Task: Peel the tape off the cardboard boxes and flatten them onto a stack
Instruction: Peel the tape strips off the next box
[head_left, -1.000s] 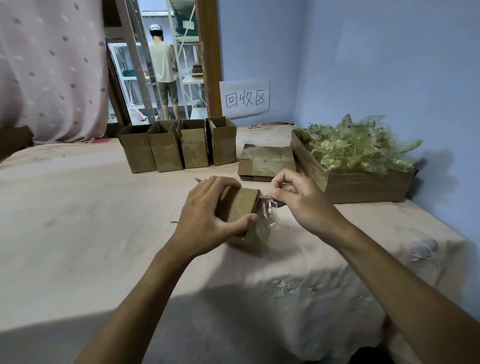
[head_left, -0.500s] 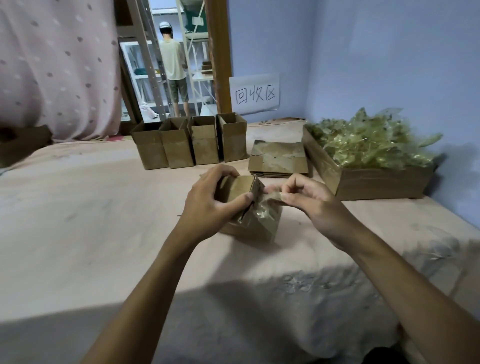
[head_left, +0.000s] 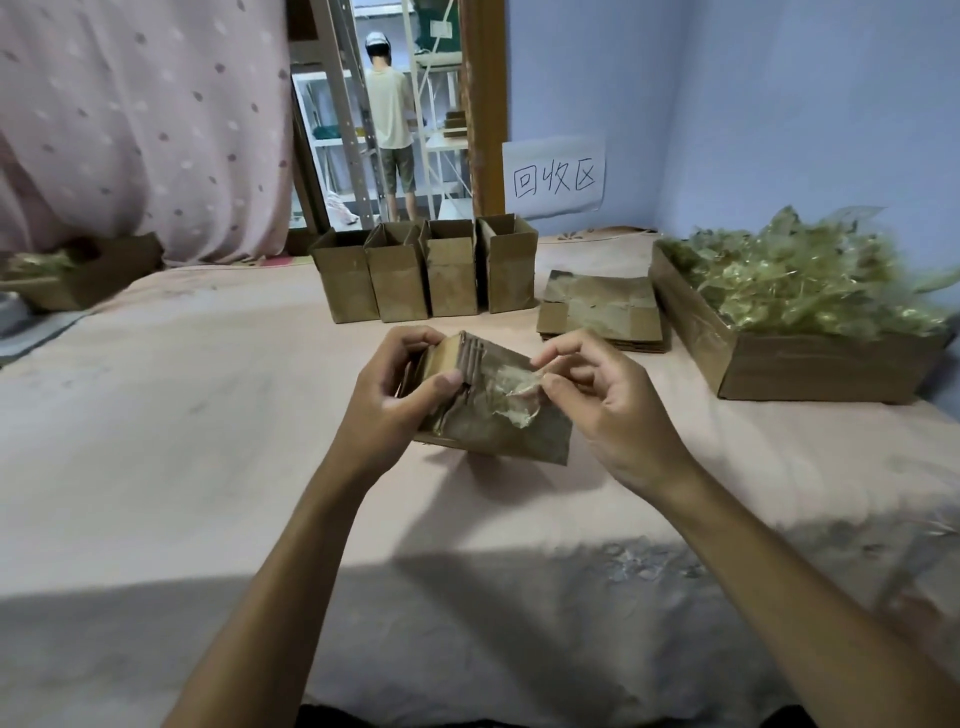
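Mid-frame, left hand (head_left: 400, 400) grips box (head_left: 493, 415); right hand (head_left: 597, 400) pinches tape (head_left: 511, 402), half peeled. Flattened stack (head_left: 602, 312) upper right; four boxes (head_left: 426, 275) above center untouched.

Single head-worn wide-angle view, facing forward and down across the table (head_left: 208, 415). The left hand (head_left: 395, 405) and right hand (head_left: 613, 415) sit close at centre; the doorway (head_left: 441, 156) lies far off at 12 o'clock. The 3 o'clock edge appears motion-blurred.
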